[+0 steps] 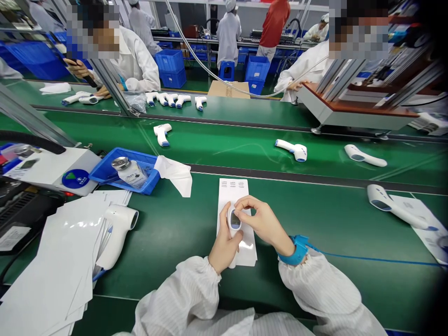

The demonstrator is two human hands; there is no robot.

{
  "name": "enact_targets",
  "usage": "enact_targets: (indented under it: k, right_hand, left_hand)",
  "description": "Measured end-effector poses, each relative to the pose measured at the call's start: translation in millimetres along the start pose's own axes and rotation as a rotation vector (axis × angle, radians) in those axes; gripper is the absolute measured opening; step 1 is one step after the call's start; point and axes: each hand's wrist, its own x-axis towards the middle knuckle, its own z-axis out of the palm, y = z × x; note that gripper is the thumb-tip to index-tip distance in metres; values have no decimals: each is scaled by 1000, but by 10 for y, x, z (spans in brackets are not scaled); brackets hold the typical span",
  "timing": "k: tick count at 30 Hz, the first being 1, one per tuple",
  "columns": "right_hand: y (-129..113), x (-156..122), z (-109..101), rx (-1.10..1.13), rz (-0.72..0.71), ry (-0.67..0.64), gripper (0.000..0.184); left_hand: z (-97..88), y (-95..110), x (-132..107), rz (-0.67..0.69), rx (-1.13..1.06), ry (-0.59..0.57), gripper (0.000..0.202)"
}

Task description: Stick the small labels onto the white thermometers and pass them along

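Note:
My left hand (224, 242) is wrapped round a white handheld thermometer (234, 220), its small screen facing up. The fingers of my right hand (261, 219) are pinched at the top edge of that screen; whether anything sits between the fingertips is too small to tell. A blue strap (297, 250) with a blue cord circles my right wrist. Under both hands lies a white label sheet (233, 189) on the green table (315, 224).
Left: a stack of white sheets (52, 270) with another thermometer (117, 233), a blue tray (105, 170) holding a bottle (131, 171), a white cloth (177, 173). Thermometers lie on the belt (292, 149) and at right (395, 205). Other people in white coats work across the belt.

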Motion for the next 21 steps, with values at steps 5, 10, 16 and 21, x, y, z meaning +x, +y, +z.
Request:
enact_targets:
  k: [5,10,16,21]
  right_hand:
    - [9,5,4,-1,-5,5,6]
    - [26,13,1,-11,-12,-4,6]
    - [37,14,0,-5,-7,-10,6]
    - [40,20,7,2,-14,-8,6]
  left_hand:
    - [-1,-6,12,55,13,49,76]
    - [-1,-5,10,51,11,39,76]
    - [-22,9,5,42,-3,9,80]
    - [-42,43,-21,18,-53,-8,76]
